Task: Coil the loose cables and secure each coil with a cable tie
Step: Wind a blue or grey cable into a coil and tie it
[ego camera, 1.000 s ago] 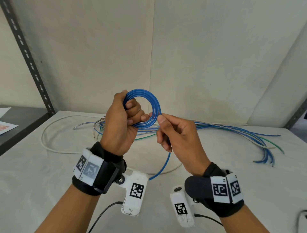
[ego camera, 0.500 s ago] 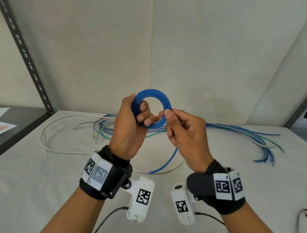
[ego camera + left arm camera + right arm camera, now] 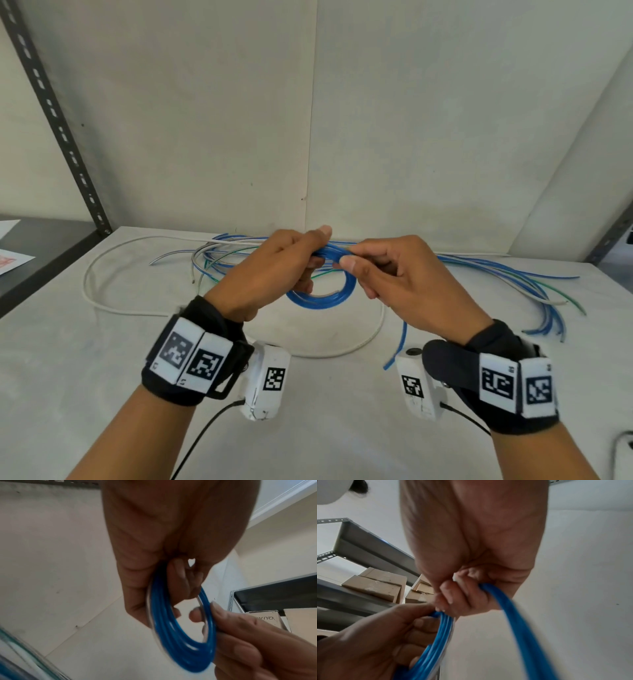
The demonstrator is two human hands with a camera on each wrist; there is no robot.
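Observation:
A small blue cable coil point(image 3: 322, 298) hangs tilted between both hands above the white table point(image 3: 102, 394). My left hand point(image 3: 274, 270) grips the coil's far side with curled fingers; the coil point(image 3: 180, 642) fills the left wrist view. My right hand point(image 3: 383, 277) pinches the coil's right side with thumb and fingers, and the cable's free tail point(image 3: 397, 346) drops from under this hand toward the table. In the right wrist view the tail point(image 3: 522, 628) runs out of the curled right fingers and the strands point(image 3: 436, 635) pass into the left hand. No cable tie is visible.
Loose blue, green and grey cables point(image 3: 513, 277) lie spread across the back of the table. A long white cable point(image 3: 102, 260) loops at the left. A dark shelf upright point(image 3: 54, 116) stands at the left, with a dark shelf point(image 3: 41, 253) beside it. Cardboard boxes point(image 3: 376, 586) sit on racking.
Both hands have lowered the coil from upright at chest height and tipped it flatter. The right hand's grip has shifted onto the coil's right side, and the free tail now hangs shorter.

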